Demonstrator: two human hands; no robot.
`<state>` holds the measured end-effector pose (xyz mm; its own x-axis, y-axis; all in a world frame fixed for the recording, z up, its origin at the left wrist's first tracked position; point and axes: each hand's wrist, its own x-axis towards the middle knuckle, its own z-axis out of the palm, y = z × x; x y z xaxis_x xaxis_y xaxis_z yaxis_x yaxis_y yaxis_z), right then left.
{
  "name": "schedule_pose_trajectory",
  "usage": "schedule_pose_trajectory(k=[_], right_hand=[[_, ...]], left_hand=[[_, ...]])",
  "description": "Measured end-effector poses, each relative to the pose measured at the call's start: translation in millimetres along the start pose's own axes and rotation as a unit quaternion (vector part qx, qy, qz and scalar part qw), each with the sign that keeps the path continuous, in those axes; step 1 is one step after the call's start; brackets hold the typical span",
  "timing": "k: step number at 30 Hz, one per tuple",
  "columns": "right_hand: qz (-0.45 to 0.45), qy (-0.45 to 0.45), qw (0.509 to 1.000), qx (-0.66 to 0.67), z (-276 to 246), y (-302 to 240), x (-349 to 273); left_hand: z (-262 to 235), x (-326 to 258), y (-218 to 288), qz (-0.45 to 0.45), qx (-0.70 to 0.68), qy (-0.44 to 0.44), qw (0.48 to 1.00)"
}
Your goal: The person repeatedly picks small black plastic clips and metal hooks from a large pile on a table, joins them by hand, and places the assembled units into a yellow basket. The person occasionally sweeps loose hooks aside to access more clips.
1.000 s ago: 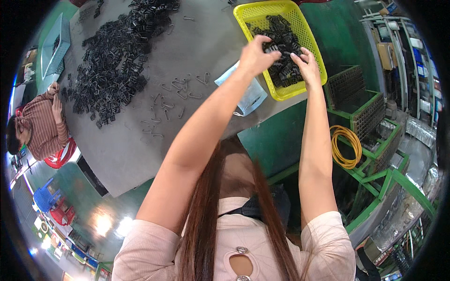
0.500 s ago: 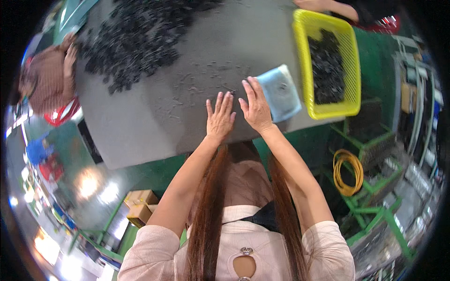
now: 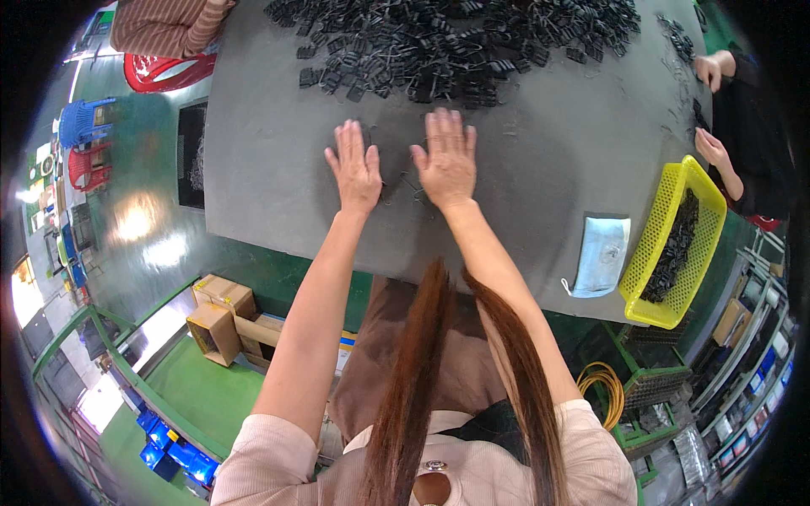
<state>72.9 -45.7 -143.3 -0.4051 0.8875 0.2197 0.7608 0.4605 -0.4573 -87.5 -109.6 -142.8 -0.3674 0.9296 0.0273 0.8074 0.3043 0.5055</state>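
Observation:
My left hand [image 3: 356,169] lies palm down on the grey tabletop [image 3: 278,194], fingers extended and holding nothing. Beside it, a short gap away, my right hand [image 3: 449,162] is also flat, its fingers stretched forward. A few thin dark scraps [image 3: 413,181] lie on the surface between the two hands. Just beyond my fingertips spreads a large pile of small black parts [image 3: 439,51], blocky with wire-like or looped bits; their exact kind is too small to make out. What lies under my palms is hidden.
To the right lies a pale blue face mask [image 3: 602,253], near a yellow mesh basket [image 3: 675,244] of black parts. A co-worker's hands [image 3: 715,152] are at the right edge of the table. Another person's striped sleeve [image 3: 169,29] shows at far left, above a red chair [image 3: 164,74].
Both my hands have moved forward toward the black pile, and the right one is now well away from the face mask. The view has shifted, placing the basket lower and farther right.

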Motion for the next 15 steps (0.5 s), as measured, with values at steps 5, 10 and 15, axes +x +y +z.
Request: schedule_pose_trajectory(k=[5, 10, 15], right_hand=[[-0.022, -0.004, 0.984, 0.175, 4.9, -53.6, 5.8], [0.123, 0.056, 0.987, 0.088, -48.1, -6.0, -36.5], [0.203, 0.035, 0.978, 0.043, -84.7, 0.6, -71.7]], left_hand=[[-6.4, -2.6, -6.0, 0.034, -0.161, 0.078, 0.983], [-10.5, -67.0, 12.7, 0.278, 0.115, -0.178, 0.937], [16.6, -37.7, 26.9, 0.345, 0.207, -0.032, 0.915]])
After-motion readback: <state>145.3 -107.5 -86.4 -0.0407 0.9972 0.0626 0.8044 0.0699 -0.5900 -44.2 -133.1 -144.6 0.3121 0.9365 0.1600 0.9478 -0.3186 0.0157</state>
